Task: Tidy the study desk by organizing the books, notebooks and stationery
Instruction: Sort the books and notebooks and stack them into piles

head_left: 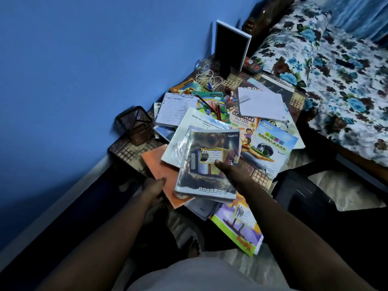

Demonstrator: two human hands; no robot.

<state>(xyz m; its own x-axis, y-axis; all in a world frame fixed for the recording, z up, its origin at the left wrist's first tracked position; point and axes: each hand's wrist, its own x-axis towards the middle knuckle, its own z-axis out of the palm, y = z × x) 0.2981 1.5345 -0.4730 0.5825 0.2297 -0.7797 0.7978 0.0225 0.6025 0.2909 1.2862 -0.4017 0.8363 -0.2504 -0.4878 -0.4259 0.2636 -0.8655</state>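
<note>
Our right hand [228,171] holds the Saathi notebook [210,162], thumb on the cover, over the near middle of the table [128,152]. Our left hand [154,186] grips the near edge of the orange notebook [161,166] below it. Pretty cramped here: blue wall [63,80] along the left edge, bed [336,80] just beside the right. A purple-and-green book [239,225] hangs off the near edge. A mesh pen holder [134,127] sits by the wall, and loose pencils [217,110] lie on books further back.
</note>
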